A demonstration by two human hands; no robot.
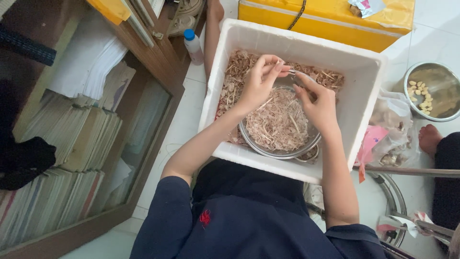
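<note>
Your left hand (258, 79) has its fingertips pinched together around something small and pale, too small to name, held just above the far rim of the metal bowl (280, 125). Your right hand (318, 103) sits just beside it, fingers curled inward with the thumb and forefinger closed on the same small piece or on one right next to it; you cannot tell which. The two sets of fingertips nearly touch.

Below your hands, the bowl is heaped with dry, papery skins (278, 122) in pale pink and tan. The bowl rests inside a white foam box (369, 72), and more of the same skins lie loose on the box floor around and behind it. The box stands on the tiled floor between your knees, its near edge against your dark blue shirt (239, 216).

Beyond the box lies a yellow cooler (326, 21). To your right, a second metal bowl (433, 91) holds water and a few peeled, pale cloves at its edge. Between that bowl and the box slumps a clear plastic bag (395, 129) with something pink beside it. Another person's bare foot (429, 139) rests near the bag.

To your left, a small bottle (193, 45) with a blue cap stands on the floor by a wooden cabinet (158, 62) with stacks of paper behind its glass.
</note>
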